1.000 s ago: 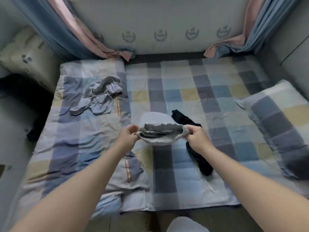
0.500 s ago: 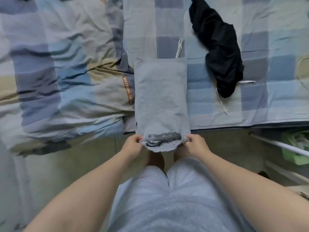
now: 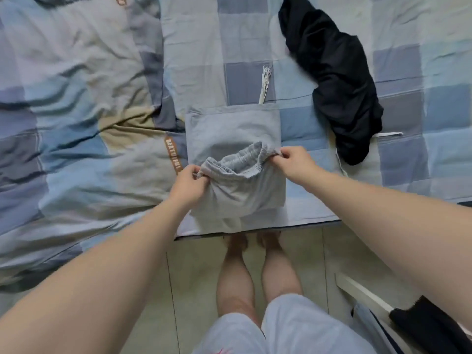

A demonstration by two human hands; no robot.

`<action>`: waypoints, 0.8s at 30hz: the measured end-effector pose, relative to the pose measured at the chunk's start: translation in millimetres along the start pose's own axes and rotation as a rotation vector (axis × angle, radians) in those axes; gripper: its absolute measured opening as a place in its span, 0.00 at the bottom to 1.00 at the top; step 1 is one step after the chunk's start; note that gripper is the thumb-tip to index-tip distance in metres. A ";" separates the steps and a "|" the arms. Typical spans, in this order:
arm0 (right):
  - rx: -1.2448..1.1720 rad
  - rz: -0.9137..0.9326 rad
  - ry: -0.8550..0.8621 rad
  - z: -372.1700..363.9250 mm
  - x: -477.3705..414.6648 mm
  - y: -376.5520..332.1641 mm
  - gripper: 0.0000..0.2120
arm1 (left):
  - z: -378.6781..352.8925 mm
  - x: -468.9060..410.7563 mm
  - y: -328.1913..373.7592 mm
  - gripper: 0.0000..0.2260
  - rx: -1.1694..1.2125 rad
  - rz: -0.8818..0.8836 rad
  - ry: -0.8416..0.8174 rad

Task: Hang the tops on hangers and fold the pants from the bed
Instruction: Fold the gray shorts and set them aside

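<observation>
Grey jersey pants point(image 3: 231, 123) lie flat at the near edge of the bed point(image 3: 421, 80), part-folded. I see the left hand point(image 3: 190, 183) and right hand point(image 3: 293, 162) each pinching one end of the waistband point(image 3: 240, 159). It is held taut and raised off the lower layer, I judge so the fold lands square. The black garment point(image 3: 337, 80) lies just beside the pants on the right, apart from both hands. Probably next.

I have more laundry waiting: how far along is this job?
Done: the grey pants lie flattened into a narrow strip on the bed. In hand: left hand and right hand pinch the waistband, mid-fold. Left: the black garment, crumpled beside them, untouched.
</observation>
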State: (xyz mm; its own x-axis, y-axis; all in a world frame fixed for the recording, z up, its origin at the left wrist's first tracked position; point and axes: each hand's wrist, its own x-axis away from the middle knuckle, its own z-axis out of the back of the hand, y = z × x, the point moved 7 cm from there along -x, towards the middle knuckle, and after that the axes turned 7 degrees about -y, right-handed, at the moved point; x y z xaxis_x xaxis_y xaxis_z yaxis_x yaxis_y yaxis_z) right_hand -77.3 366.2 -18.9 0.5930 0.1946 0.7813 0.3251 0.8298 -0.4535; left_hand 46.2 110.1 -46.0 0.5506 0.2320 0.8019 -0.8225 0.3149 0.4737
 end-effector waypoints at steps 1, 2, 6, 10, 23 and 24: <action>0.002 0.027 0.017 8.6 -17.5 -11.2 0.16 | 7.0 -15.9 10.5 0.06 0.008 -0.032 0.039; 0.001 0.051 0.030 16.4 -31.6 -22.7 0.17 | 14.6 -28.7 20.4 0.07 0.015 -0.057 0.074; -0.027 0.101 0.096 35.4 -92.3 -47.9 0.13 | 34.1 -82.2 52.5 0.04 -0.023 -0.126 0.174; -0.011 0.083 0.149 35.1 -138.3 -42.2 0.10 | 36.3 -108.8 65.2 0.12 -0.013 -0.175 0.249; -0.532 -0.227 -0.015 -49.6 -120.6 73.1 0.40 | 3.2 -113.9 0.0 0.48 0.147 0.050 0.257; -0.592 -0.224 -0.043 -55.4 -120.4 71.6 0.40 | -1.1 -115.3 -2.0 0.46 0.180 0.071 0.233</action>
State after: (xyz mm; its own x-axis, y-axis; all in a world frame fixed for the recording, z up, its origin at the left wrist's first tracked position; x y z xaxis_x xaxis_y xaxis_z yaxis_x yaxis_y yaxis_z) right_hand -84.7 373.2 -169.3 0.4371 0.0809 0.8958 0.7978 0.4250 -0.4277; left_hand -15.5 83.8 -139.8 0.4914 0.4594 0.7400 -0.8608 0.1270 0.4928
